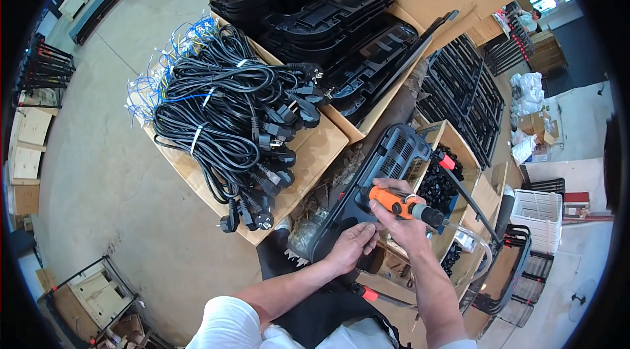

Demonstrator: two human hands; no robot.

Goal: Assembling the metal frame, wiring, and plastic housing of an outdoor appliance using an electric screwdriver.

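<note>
An orange air screwdriver (392,202) is gripped in my right hand (408,229), its fingers wrapped round the body. From its dark rear end a clear hose (484,244) curves off to the right. Beneath both hands lies a long black plastic housing (348,208) with a slotted vent at its far end. My left hand (354,244) is closed in a pinch over the housing's near right part, close to the right hand. Whatever its fingertips hold is too small or hidden to name. The screwdriver's working tip cannot be made out.
Bundled black power cords (216,112) with plugs lie on a cardboard box (312,162) to the left. Beyond stands an open carton (367,127) of black plastic housings. On the right, a wooden bin (469,135) holds small black parts. Black metal frames (464,89) stand behind it.
</note>
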